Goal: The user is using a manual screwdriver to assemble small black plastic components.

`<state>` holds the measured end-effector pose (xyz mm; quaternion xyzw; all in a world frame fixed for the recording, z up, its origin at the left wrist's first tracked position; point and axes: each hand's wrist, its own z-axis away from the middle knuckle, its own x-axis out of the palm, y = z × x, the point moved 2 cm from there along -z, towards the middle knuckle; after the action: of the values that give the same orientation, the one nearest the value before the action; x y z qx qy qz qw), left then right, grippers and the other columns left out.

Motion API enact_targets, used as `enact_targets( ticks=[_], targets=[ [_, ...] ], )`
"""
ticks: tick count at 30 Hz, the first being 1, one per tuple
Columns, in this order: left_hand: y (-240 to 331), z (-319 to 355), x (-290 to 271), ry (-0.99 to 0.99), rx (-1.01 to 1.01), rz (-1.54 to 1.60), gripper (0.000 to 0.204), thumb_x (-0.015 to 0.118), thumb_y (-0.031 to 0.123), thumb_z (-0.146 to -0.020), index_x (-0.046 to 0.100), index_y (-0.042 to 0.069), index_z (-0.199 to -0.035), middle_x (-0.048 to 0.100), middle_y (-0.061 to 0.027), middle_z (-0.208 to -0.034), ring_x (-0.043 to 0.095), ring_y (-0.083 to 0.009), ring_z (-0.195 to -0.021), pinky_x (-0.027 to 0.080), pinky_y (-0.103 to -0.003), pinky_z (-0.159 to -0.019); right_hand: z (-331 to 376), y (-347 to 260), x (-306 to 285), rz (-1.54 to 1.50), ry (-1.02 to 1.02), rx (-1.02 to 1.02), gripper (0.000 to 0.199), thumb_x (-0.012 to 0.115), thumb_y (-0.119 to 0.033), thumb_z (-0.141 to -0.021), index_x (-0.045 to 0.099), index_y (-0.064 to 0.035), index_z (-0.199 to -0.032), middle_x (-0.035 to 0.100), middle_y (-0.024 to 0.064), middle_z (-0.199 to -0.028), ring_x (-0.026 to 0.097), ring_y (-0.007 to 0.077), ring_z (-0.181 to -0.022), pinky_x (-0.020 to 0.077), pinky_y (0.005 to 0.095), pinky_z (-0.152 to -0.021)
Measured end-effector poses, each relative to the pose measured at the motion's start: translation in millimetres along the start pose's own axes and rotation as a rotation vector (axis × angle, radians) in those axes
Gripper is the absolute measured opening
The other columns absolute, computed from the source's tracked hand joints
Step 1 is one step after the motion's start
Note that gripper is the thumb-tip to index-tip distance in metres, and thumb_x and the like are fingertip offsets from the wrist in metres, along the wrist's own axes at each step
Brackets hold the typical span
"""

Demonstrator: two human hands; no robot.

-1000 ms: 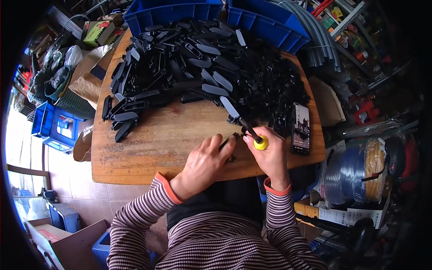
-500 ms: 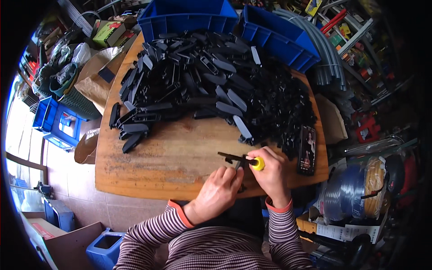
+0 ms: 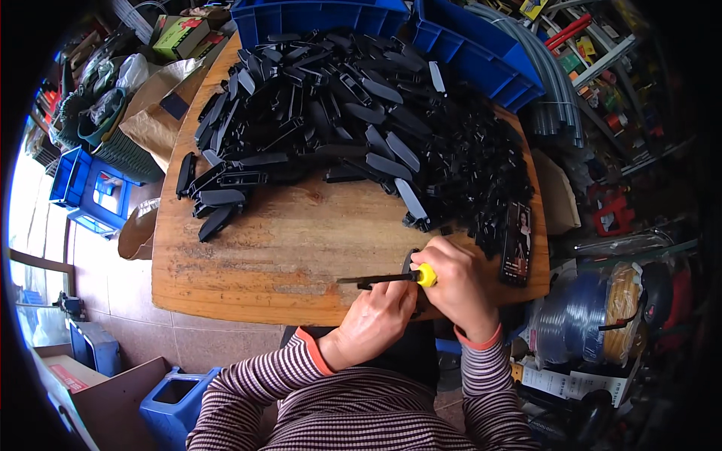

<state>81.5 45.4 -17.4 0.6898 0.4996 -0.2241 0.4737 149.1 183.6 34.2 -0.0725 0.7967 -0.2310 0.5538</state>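
Both my hands meet at the near edge of the wooden table (image 3: 248, 263). My right hand (image 3: 459, 282) is closed round a yellow-handled tool (image 3: 426, 275); a long, narrow dark piece (image 3: 376, 279) runs left from the handle, over my left fingers. My left hand (image 3: 376, 316) is closed just below it, with a dark plastic part (image 3: 409, 261) showing beside its fingertips. My fingers hide most of that part and where the tool touches it. Beyond my hands lies a large heap of black plastic parts (image 3: 323, 113), long flat pieces on the left and smaller ones on the right.
Two blue bins (image 3: 323, 21) stand behind the heap. A phone (image 3: 517, 244) with a lit screen lies at the table's right edge. Grey hoses (image 3: 556, 98) and clear tubing coils (image 3: 575, 323) are on the right; paper bags (image 3: 154, 113) and a blue stool (image 3: 177, 410) are on the left.
The yellow-handled tool has turned so its dark piece lies closer to level and reaches farther left. My hands have shifted slightly, and the whole view has moved a little.
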Motion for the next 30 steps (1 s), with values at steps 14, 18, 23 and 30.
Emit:
enact_targets(
  ticks=[14, 18, 23, 30],
  targets=[
    [-4.6, -2.0, -3.7, -0.029, 0.011, 0.041, 0.049, 0.058, 0.012, -0.081, 0.054, -0.009, -0.124, 0.053, -0.0114, -0.094, 0.055, -0.0238, -0.086, 0.05, -0.032, -0.078, -19.2, 20.5, -4.1, -0.894, 0.463, 0.245, 0.013, 0.065, -0.013, -0.093, 0.059, -0.0032, -0.087, 0.062, 0.0053, -0.073, 0.056, 0.0083, -0.06, 0.0443, 0.0212, -0.057],
    [-15.8, -21.9, -30.4, 0.003, 0.045, 0.174, 0.051, 0.059, 0.012, -0.082, 0.053, -0.006, -0.129, 0.054, -0.0109, -0.095, 0.055, -0.0233, -0.088, 0.051, -0.033, -0.078, 7.6, 33.2, -59.6, -0.491, 0.58, 0.457, 0.017, 0.07, -0.017, -0.09, 0.064, -0.0023, -0.086, 0.066, 0.0078, -0.072, 0.063, 0.0128, -0.061, 0.0486, 0.0254, -0.056],
    [-24.8, -54.2, -25.3, -0.117, 0.533, -0.047, 0.051, 0.065, 0.005, -0.076, 0.057, 0.004, -0.126, 0.059, -0.0082, -0.106, 0.06, -0.0238, -0.093, 0.052, -0.036, -0.083, 28.6, 67.9, -18.6, 0.047, 0.333, 0.44, 0.016, 0.073, -0.016, -0.085, 0.067, -0.0022, -0.089, 0.069, 0.0119, -0.078, 0.066, 0.0246, -0.065, 0.0521, 0.0331, -0.06],
    [-66.4, -69.1, -27.8, -0.254, 0.072, 0.067, 0.041, 0.061, 0.008, -0.079, 0.059, 0.007, -0.119, 0.056, -0.0093, -0.101, 0.057, -0.0229, -0.095, 0.045, -0.035, -0.085, 5.9, 46.6, -3.3, 0.195, 0.237, 0.462, 0.021, 0.075, -0.017, -0.082, 0.069, -0.0014, -0.095, 0.068, 0.0156, -0.09, 0.066, 0.0356, -0.082, 0.0527, 0.0394, -0.07]
  ],
)
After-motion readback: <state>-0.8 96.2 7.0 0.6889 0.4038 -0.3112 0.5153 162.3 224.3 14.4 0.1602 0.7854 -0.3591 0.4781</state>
